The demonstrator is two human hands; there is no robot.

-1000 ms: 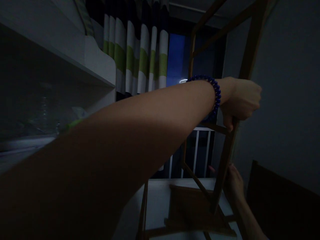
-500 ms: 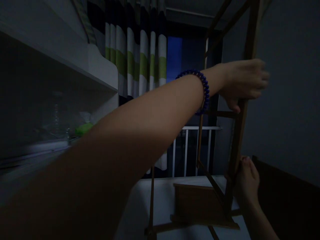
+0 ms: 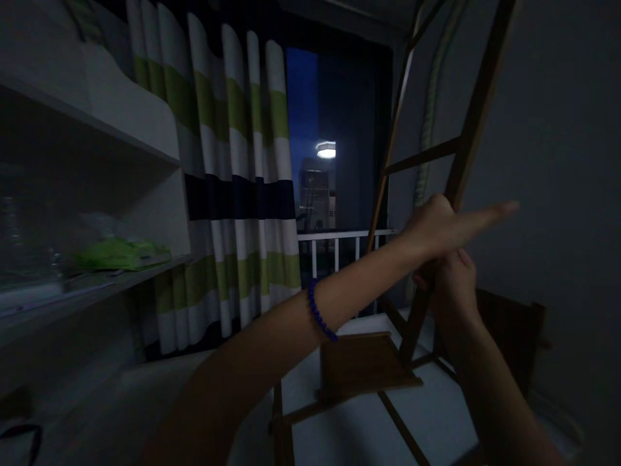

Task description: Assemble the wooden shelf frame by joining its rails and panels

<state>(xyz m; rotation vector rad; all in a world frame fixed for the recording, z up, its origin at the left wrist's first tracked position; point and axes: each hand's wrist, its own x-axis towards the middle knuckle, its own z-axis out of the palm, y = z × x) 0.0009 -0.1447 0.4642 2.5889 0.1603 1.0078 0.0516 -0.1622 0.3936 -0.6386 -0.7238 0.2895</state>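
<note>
A tall brown wooden frame (image 3: 475,123) with crossbars stands tilted in front of me. My left hand (image 3: 449,226), with a blue beaded bracelet (image 3: 319,314) on its wrist, lies across the frame's right post. Its fingers are stretched out to the right, so it is open. Just below, my right hand (image 3: 453,281) is wrapped round the same post, partly covered by my left hand. Low down between the frame's bars sits a flat wooden panel (image 3: 361,366).
On the left, a white shelf unit (image 3: 145,129) holds a green packet (image 3: 123,254). Striped curtains (image 3: 237,162) hang beside a dark window, where a white railing (image 3: 334,236) crosses. Another dark wooden piece (image 3: 509,343) stands at the right by the wall.
My left hand has let go of the post higher up and come down close to my right hand, fingers now extended. The right hand stays on the post. The view has shifted.
</note>
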